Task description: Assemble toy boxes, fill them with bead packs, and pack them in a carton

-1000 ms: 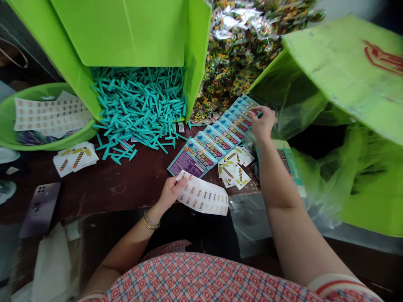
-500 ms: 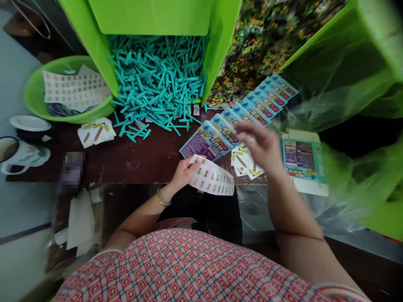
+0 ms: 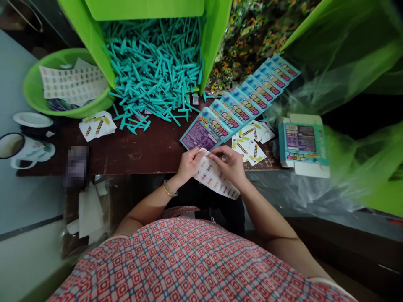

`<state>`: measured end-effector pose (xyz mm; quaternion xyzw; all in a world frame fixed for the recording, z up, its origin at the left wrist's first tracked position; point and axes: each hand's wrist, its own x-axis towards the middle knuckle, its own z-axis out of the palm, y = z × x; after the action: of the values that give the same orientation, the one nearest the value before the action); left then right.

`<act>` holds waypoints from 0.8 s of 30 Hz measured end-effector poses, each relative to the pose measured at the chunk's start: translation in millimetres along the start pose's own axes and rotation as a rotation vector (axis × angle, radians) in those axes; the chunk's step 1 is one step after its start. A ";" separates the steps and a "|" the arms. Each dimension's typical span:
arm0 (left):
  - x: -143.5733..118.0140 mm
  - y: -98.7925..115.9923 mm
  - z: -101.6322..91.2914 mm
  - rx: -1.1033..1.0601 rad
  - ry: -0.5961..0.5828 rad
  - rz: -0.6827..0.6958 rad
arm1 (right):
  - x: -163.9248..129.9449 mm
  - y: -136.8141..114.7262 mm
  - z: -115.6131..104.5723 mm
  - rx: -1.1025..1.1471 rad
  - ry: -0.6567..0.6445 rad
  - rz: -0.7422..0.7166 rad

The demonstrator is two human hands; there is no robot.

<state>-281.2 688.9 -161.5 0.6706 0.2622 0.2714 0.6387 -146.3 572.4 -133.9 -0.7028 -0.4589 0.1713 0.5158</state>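
Note:
My left hand (image 3: 188, 164) holds the top corner of a white sticker sheet (image 3: 217, 179) at the near edge of the dark table (image 3: 141, 151). My right hand (image 3: 230, 164) rests on the same sheet, fingertips pinching near its top next to the left thumb. Just beyond my hands lies an overlapping row of blue printed cards (image 3: 242, 105) running up to the right. Small yellow-striped white stickers (image 3: 250, 144) lie beside the row, right of my hands.
A pile of teal plastic sticks (image 3: 154, 75) spills from a green box (image 3: 217, 37). A green basin (image 3: 34, 96) holds more sticker sheets. A flat teal carton (image 3: 302, 144) lies at right, a mug (image 3: 22, 149) and a phone (image 3: 75, 165) at left. Green bags (image 3: 346, 63) crowd the right.
My right hand came back from the far end of the card row to the sticker sheet and now pinches it beside my left hand. The view shifted right and down.

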 end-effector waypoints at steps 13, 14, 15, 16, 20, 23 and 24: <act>2.6 5.6 -2.7 0.144 -0.015 0.104 | 8.2 -13.3 3.8 0.136 0.036 -0.056; 3.8 6.7 -2.7 0.144 -0.020 0.096 | 11.5 -15.0 3.7 0.103 0.072 -0.085; 5.4 7.9 -2.9 0.136 -0.023 0.087 | 16.9 -15.7 1.2 0.069 0.115 -0.119; 7.5 9.1 -3.4 0.124 -0.023 0.078 | 25.3 -14.9 -4.2 0.035 0.156 -0.154; 16.5 12.4 -7.7 0.084 -0.012 0.027 | 99.9 14.6 -64.0 -0.191 0.408 -0.225; 19.3 9.2 -15.1 0.075 -0.020 -0.045 | 180.7 62.4 -133.2 -0.409 0.611 -0.167; 19.4 6.8 -18.3 0.075 -0.024 -0.068 | 205.4 79.9 -154.1 -0.451 0.641 -0.131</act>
<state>-280.1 715.2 -153.5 0.6879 0.2874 0.2315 0.6250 108.0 649.9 -93.5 -0.7856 -0.3444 -0.1951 0.4756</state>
